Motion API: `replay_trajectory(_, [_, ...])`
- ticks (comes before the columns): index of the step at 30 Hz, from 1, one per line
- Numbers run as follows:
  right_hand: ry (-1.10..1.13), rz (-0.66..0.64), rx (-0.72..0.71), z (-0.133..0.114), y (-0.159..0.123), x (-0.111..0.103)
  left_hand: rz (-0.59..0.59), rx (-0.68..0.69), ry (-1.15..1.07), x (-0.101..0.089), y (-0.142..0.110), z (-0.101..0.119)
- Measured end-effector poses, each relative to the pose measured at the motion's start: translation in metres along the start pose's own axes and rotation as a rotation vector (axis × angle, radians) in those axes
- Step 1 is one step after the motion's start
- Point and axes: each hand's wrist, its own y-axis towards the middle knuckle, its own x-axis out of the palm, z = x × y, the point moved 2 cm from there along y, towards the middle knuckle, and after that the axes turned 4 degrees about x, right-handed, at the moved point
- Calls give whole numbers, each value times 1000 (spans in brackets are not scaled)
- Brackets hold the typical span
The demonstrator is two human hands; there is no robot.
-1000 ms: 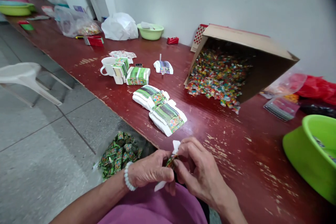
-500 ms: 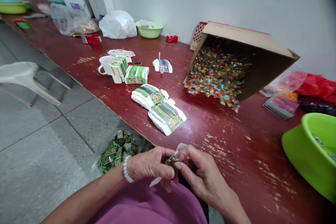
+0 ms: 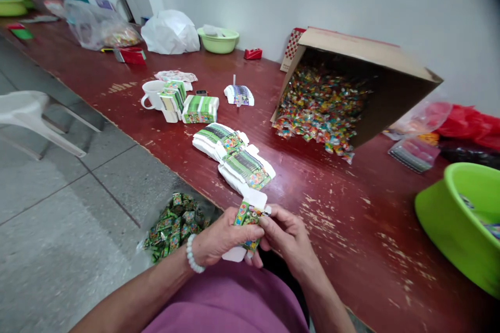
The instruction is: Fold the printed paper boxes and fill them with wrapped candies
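My left hand (image 3: 224, 237) is closed round a small printed green carton (image 3: 250, 221), its thumb lying across the front panel. White flaps stick out at the carton's top and bottom ends. At the carton's right edge, my right hand (image 3: 287, 234) pinches the side with thumb and fingers. Just beyond my hands, two fanned stacks of flat green cartons (image 3: 248, 166) overlap on the red table (image 3: 332, 234). Below my left forearm, a clear bag (image 3: 175, 226) holds many green packets or filled cartons; I cannot tell which.
A cardboard box (image 3: 363, 47) lies on its side, wrapped candies (image 3: 316, 109) spilling from its mouth. Bundled cartons (image 3: 200, 109) stand beside a white mug (image 3: 152, 94). A green basin (image 3: 449, 213) is at the right. A white plastic stool (image 3: 27, 106) stands left of the table.
The carton has turned in my hands, from nearly edge-on to its printed face and top flap showing. The view has shifted slightly.
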Motion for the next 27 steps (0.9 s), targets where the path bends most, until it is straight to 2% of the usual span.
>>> replay_trajectory(2, [34, 3, 29, 2, 3, 0, 33, 68, 98, -2, 1, -1])
replay_trajectory(5, [-13, 104, 21, -1, 6, -5, 196, 230, 247, -4, 0, -1])
replay_trajectory(8, [-1, 116, 38, -3, 9, -5, 390, 310, 237, -4, -2, -2])
replay_trajectory(10, [110, 136, 45, -1, 10, -1, 436, 344, 215, -1, -3, -2])
replay_trajectory(13, [251, 206, 31, 6, 9, 7, 392, 373, 159, 3, -3, -1])
replay_trajectory(17, [241, 238, -34, 12, 6, 10, 322, 368, 121, 0, 0, 1])
replay_trajectory(22, [171, 201, -7, 13, 8, -1, 198, 322, 34, -3, 2, 3])
replay_trajectory(25, [142, 149, 33, 12, 13, -10, 176, 298, 29, -1, 2, 3])
replay_trajectory(27, [212, 103, 78, 12, 16, -14, 170, 297, 59, 0, 2, 2])
